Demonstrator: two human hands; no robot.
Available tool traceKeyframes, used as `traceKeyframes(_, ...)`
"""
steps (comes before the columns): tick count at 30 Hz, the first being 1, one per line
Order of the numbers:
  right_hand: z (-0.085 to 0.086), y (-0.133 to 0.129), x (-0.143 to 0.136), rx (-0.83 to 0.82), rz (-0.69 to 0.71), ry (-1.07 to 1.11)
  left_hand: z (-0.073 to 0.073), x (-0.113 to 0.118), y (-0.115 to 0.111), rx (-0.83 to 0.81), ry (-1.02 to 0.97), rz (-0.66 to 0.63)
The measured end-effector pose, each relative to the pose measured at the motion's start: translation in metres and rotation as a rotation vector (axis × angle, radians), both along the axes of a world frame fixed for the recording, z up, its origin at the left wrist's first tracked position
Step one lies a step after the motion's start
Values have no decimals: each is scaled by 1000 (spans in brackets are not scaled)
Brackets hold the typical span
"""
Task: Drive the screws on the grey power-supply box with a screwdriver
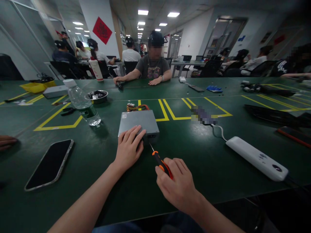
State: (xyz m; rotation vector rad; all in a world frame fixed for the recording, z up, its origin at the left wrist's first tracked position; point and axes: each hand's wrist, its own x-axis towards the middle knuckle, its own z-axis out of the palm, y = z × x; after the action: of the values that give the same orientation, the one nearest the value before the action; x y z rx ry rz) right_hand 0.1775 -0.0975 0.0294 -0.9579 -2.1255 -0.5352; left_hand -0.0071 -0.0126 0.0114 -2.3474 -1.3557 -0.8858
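A grey metal computer power supply [143, 119] lies on the green table, its bundle of coloured cables [138, 107] at the far side. My left hand [130, 145] grips its near left corner, fingers over the top and thumb down on the front side. A screwdriver [158, 159] with a black and orange handle is in my right hand [177, 184], fingers closed round the handle. Its thin shaft points up and left at the front side of the power supply, close to the socket. Whether the tip touches the case I cannot tell.
A phone [50, 165] lies at left, with a water bottle [84, 103] and a metal bowl [97, 96] beyond it. At right is a white power bank-like device [257, 158] with a cable. Another person [153, 60] sits opposite; a hand [7, 142] shows at the left edge.
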Motion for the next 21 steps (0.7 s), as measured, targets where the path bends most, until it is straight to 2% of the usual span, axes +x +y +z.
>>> traceKeyframes(10, -1, -4, -8, -110, -127, 316, 3, 0, -1, -18, 1, 5)
traceKeyframes(18, -21, -5, -16, 15, -118, 251, 1, -1, 3, -23, -9, -23)
traceKeyframes(21, -26, -4, -17, 50, -134, 210, 7, -1, -5, 0, -10, -8)
